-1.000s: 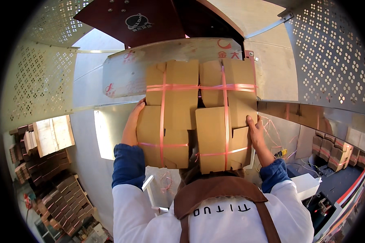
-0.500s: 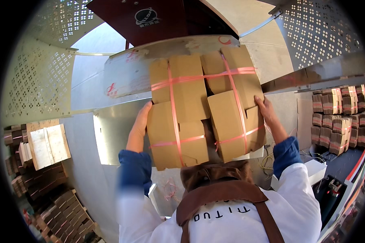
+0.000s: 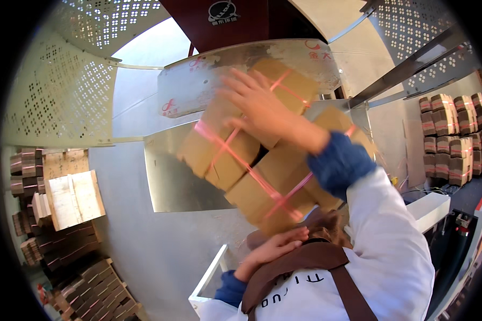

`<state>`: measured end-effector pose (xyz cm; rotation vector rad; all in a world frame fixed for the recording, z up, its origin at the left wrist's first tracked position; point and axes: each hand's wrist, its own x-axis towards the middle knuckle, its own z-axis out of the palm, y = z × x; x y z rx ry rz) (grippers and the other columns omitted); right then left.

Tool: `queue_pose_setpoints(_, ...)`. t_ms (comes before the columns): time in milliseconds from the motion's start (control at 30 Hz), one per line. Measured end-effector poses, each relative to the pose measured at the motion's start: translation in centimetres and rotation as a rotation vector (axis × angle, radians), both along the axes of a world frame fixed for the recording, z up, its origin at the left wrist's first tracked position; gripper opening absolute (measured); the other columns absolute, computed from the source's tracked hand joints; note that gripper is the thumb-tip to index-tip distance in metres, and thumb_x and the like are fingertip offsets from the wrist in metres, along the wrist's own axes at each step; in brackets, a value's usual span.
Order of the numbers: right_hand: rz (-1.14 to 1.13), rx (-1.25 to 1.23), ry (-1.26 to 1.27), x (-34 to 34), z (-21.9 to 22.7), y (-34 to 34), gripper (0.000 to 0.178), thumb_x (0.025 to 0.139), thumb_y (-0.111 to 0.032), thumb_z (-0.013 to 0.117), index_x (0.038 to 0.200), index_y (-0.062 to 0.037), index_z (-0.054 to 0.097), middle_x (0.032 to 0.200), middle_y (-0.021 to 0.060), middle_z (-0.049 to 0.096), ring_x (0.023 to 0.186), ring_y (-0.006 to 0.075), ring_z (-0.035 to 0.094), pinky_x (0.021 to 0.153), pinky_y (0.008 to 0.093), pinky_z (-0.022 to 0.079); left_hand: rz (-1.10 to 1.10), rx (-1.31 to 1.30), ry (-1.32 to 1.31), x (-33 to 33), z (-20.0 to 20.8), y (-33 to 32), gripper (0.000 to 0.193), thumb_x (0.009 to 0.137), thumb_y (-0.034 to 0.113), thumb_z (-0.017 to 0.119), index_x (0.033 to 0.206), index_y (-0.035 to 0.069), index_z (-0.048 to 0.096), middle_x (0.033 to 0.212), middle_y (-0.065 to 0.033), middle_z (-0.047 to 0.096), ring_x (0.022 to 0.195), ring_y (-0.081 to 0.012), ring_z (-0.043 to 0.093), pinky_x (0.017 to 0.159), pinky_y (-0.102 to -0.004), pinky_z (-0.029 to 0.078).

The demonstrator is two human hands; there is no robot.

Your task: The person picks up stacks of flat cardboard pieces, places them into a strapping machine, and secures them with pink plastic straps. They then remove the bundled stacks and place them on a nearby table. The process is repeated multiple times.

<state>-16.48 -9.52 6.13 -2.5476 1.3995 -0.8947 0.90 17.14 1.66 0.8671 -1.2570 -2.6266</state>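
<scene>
Brown cardboard bundles bound with pink straps sit askew before our apron, overlapping the metal plate in view. Our right hand spreads over them, our left hand lies straight-fingered by their near edge, contact unclear for both; steadying them well, we judge, means pressing board, not straps. Perforated panels flank us, a metal rail obstructs the right, strapped stacks beyond.

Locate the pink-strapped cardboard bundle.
Head view, just right of centre: the cardboard bundle sits askew, partly hidden by the right hand; its near end is beside the left hand at the brown apron.
</scene>
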Motion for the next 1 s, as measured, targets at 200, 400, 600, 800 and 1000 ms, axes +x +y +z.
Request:
queue_pose_setpoints(200, -0.913, 0.222, -0.344, -15.2, -9.6, 19.2, 0.07, 0.084, -0.032, 0.069, 0.137, 0.002, 0.04, 0.14, 0.0221, 0.042, 0.131, 0.0338, 0.04, 0.107, 0.0433, 0.033, 0.732, -0.947, -0.542, 8.6, 1.3, -14.8, 0.049, 0.092, 0.023, 0.06, 0.134, 0.001, 0.047, 0.113, -0.0096, 0.063, 0.102, -0.0175, 0.06, 0.087, -0.0297, 0.047)
queue_pose_setpoints(400, -0.879, 0.872, -0.751, -17.1, -11.6, 22.1, 0.068, 0.091, -0.055, 0.053, 0.125, 0.0038, 0.052, 0.11, 0.0215, 0.065, 0.103, 0.0279, 0.062, 0.088, 0.037, 0.047, 0.661, -0.078, -0.345, 13.0, -6.4, -22.5, 0.054, 0.094, 0.036, 0.054, 0.135, 0.001, 0.044, 0.117, -0.0124, 0.062, 0.103, -0.0208, 0.062, 0.09, -0.0315, 0.049)
queue_pose_setpoints(600, -0.788, 0.883, -0.69, -19.3, -10.2, 18.1, 0.066, 0.089, -0.055, 0.054, 0.126, 0.0009, 0.053, 0.105, 0.0234, 0.066, 0.101, 0.0339, 0.064, 0.087, 0.0376, 0.047, 0.747, 0.076, -0.469, 9.4, -5.7, -21.9, 0.054, 0.094, 0.037, 0.056, 0.133, 0.002, 0.046, 0.119, -0.0107, 0.06, 0.108, -0.0199, 0.059, 0.092, -0.0324, 0.047)
queue_pose_setpoints(800, -0.685, 0.864, -0.828, -26.4, -12.6, 13.6, 0.062, 0.09, -0.048, 0.059, 0.122, 0.004, 0.054, 0.103, 0.0124, 0.066, 0.094, 0.0184, 0.061, 0.086, 0.0306, 0.046, 0.79, 0.14, -0.595, 3.2, -4.7, -22.6, 0.053, 0.093, 0.037, 0.058, 0.132, 0.002, 0.048, 0.121, -0.0089, 0.059, 0.112, -0.019, 0.056, 0.094, -0.0333, 0.046)
queue_pose_setpoints(1000, -0.683, 1.071, -0.911, -31.9, -9.9, 12.9, 0.066, 0.088, -0.053, 0.059, 0.128, -0.0006, 0.053, 0.106, 0.0092, 0.063, 0.091, 0.0166, 0.058, 0.079, 0.0294, 0.045, 0.758, 0.002, -0.383, 0.5, -7.1, -23.6, 0.055, 0.091, 0.04, 0.059, 0.132, 0.004, 0.048, 0.122, -0.0077, 0.058, 0.113, -0.018, 0.055, 0.093, -0.0342, 0.046)
